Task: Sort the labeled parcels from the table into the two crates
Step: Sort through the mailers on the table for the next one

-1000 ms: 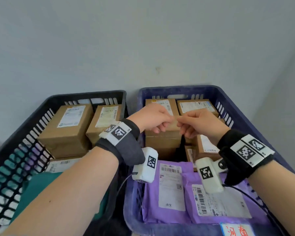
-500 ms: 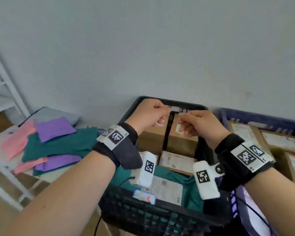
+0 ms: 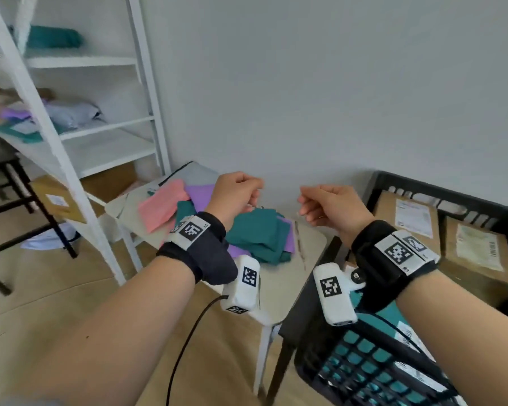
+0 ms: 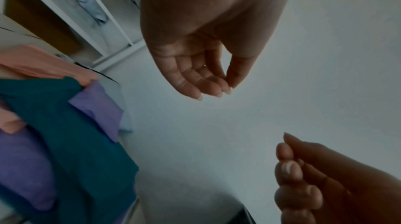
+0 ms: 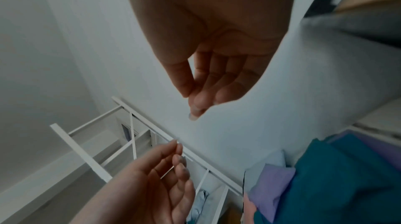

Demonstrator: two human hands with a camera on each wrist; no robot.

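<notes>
White shelving unit at far left against the pale wall; folded teal cloth on its top shelf, pale blue and purple bundles on the middle one, a brown carton low down. Black-framed stand at the left edge, on a wood-tone floor. Black cable trails down near centre.
</notes>
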